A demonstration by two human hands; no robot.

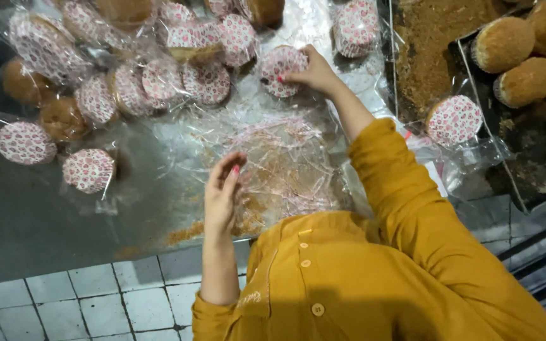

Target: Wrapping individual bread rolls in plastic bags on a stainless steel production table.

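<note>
Mustard-yellow buttoned shirt [349,278] with long sleeves [406,202]; red-painted nails on the fingers [236,169].

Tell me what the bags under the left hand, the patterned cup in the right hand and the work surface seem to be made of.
Bags under the left hand: thin clear plastic film, glossy and crinkled, with glare. Patterned cup in the right hand: probably pleated paper, matte, printed pink on white. Work surface: likely sheet metal, dull grey with a soft sheen, dusted with brown crumbs.
</note>
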